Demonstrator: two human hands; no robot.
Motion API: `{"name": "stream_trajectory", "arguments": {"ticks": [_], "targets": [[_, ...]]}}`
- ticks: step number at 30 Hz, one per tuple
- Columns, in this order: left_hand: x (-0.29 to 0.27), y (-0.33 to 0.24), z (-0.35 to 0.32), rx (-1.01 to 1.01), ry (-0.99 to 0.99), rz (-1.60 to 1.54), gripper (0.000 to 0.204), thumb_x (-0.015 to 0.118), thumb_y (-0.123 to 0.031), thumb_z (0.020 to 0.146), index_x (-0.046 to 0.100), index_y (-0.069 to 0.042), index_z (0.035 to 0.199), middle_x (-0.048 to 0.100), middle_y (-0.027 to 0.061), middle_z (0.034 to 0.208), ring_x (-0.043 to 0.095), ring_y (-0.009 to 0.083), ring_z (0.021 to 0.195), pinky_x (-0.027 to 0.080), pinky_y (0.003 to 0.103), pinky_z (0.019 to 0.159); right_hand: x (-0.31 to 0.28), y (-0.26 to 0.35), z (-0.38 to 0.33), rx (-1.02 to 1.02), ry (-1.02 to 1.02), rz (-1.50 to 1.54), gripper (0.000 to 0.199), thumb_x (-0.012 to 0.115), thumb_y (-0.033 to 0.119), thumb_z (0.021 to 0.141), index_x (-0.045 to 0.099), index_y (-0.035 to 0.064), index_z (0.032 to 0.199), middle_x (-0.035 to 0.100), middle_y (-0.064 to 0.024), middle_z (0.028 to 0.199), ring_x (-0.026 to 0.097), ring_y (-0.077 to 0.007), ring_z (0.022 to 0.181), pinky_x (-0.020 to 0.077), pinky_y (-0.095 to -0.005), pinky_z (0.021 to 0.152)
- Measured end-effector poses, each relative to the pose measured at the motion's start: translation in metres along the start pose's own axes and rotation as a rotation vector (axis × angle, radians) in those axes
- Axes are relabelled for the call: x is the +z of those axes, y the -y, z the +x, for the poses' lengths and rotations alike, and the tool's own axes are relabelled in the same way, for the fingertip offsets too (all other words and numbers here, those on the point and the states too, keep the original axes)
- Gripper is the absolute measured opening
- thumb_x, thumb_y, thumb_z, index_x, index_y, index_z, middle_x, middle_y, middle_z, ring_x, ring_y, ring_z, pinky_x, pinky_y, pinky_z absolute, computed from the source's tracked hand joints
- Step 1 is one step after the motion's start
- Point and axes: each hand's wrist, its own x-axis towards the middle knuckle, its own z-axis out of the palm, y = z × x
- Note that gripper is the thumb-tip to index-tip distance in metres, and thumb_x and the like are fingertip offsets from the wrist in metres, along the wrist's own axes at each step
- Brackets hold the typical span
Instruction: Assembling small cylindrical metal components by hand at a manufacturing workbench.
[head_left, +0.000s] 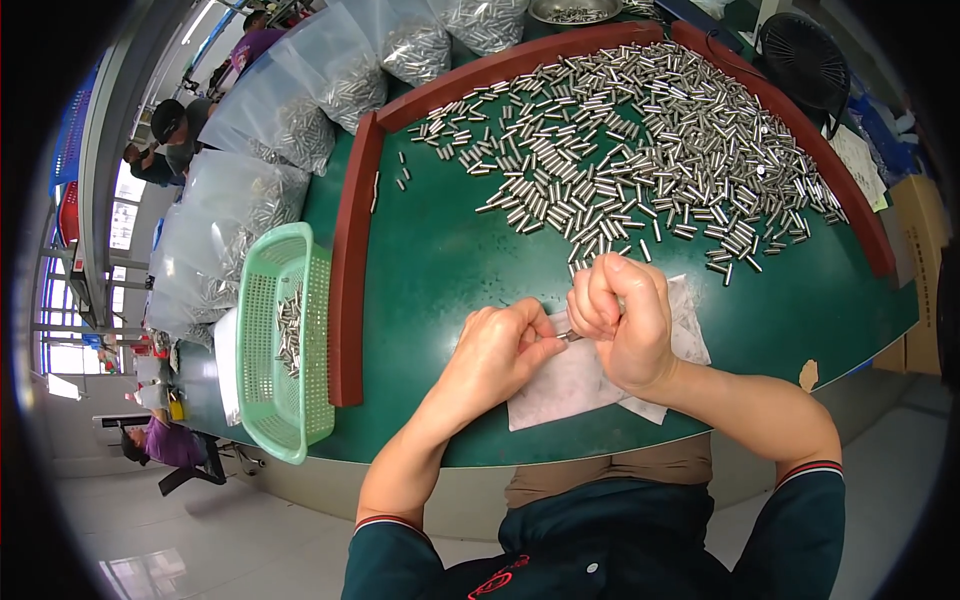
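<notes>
Fingers (531, 314) of left hand (490, 347) and right hand (632, 322) pinch a metal pin (568, 336), a red rail (352, 280) between them and a green basket (318, 310).

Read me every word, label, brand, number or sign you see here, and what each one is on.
No text reads clearly enough to quote.
Shirt: red marking on the front, slanted, not legible.
Cardboard box at right: dark print, too small to read.
Paper sheet near the fan: faint marks, too small to read.
Metal cylinders: no lettering visible.
</notes>
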Motion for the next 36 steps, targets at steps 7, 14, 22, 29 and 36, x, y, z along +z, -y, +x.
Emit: {"name": "stream_trajectory", "arguments": {"ticks": [7, 14, 22, 29, 36], "targets": [[0.001, -0.001, 0.001, -0.041, 0.001, -0.017, 0.016, 0.068, -0.007, 0.07, 0.054, 0.001, 0.069, 0.046, 0.0052, 0.047, 0.039, 0.0121, 0.043, 0.034, 0.027, 0.042, 0.001, -0.002, -0.001, 0.005, -0.003, -0.04, 0.037, 0.037, 0.017, 0.086, 0.03, 0.0064, 0.051, 0.032, 0.0005, 0.048, 0.027, -0.0069, 0.046, 0.0236, -0.0239, 0.042], [-0.002, -0.007, 0.005, -0.048, 0.008, -0.046, 0.016, 0.065, -0.008, 0.068, 0.052, 0.001, 0.065, 0.049, 0.0124, 0.048, 0.05, 0.0254, 0.043, 0.038, 0.034, 0.046, 0.008, -0.006, -0.002, -0.036, 0.002, -0.209, 0.037, 0.034, 0.018, 0.087, 0.029, 0.0085, 0.051, 0.029, 0.0003, 0.046, 0.023, -0.0086, 0.045, 0.0228, -0.0248, 0.044], [-0.015, 0.024, 0.013, -0.085, 0.169, -0.793, 0.014, 0.059, -0.016, 0.081, 0.054, -0.003, 0.079, 0.056, 0.0037, 0.07, 0.037, 0.0064, 0.051, 0.032, 0.021, 0.048, 0.004, -0.003, 0.0, 0.012, 0.022, -0.043, 0.036, 0.036, 0.015, 0.087, 0.029, 0.0061, 0.053, 0.031, 0.0001, 0.048, 0.026, -0.0077, 0.045, 0.0229, -0.024, 0.043], [-0.016, 0.038, 0.018, -0.158, 0.265, -1.567, 0.016, 0.053, -0.02, 0.086, 0.051, -0.004, 0.084, 0.055, 0.0068, 0.083, 0.032, 0.0034, 0.052, 0.029, 0.017, 0.048, 0.005, -0.001, -0.001, 0.053, 0.012, -0.036, 0.039, 0.034, 0.019, 0.089, 0.028, 0.0074, 0.051, 0.03, 0.0002, 0.047, 0.025, -0.0077, 0.042, 0.0218, -0.0238, 0.042], [-0.027, 0.022, 0.02, -0.162, 0.062, -1.687, 0.015, 0.051, -0.021, 0.083, 0.051, -0.006, 0.081, 0.056, 0.0116, 0.085, 0.046, 0.0106, 0.062, 0.037, 0.021, 0.051, 0.003, 0.001, 0.0, 0.055, 0.01, -0.035, 0.039, 0.034, 0.019, 0.089, 0.028, 0.0073, 0.051, 0.03, -0.0001, 0.047, 0.024, -0.0076, 0.043, 0.0209, -0.0235, 0.042]]}}
